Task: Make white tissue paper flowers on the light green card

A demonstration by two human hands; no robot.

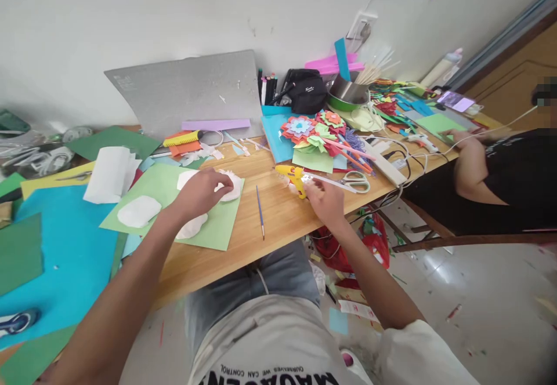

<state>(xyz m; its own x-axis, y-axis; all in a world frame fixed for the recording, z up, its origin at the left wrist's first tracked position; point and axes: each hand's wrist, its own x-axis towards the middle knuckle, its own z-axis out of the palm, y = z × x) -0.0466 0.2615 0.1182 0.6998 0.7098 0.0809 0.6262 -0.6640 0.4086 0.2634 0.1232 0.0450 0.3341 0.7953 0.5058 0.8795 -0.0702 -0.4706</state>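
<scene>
My left hand (201, 192) is over a light green sheet of paper (224, 228), its fingers bent and pressed together at the edge of a white, soft-looking piece (232, 186). Other white rounded pieces (139, 211) lie flat on the same sheet, one partly under my wrist. My right hand (327, 200) is closed around the back of a yellow hot glue gun (292, 173), whose nozzle points left. A pale glue stick (331, 182) runs out behind it toward the scissors (360, 182). Between my hands a thin blue paintbrush (260, 211) lies on the wooden table.
Layered paper flowers (300, 127) lie behind the glue gun, beside a white power strip (387, 164) with tangled cords. A grey board (191, 92) leans on the wall. Blue paper (65, 246) and a white tissue stack (111, 173) lie left. Another person (500, 170) sits at right.
</scene>
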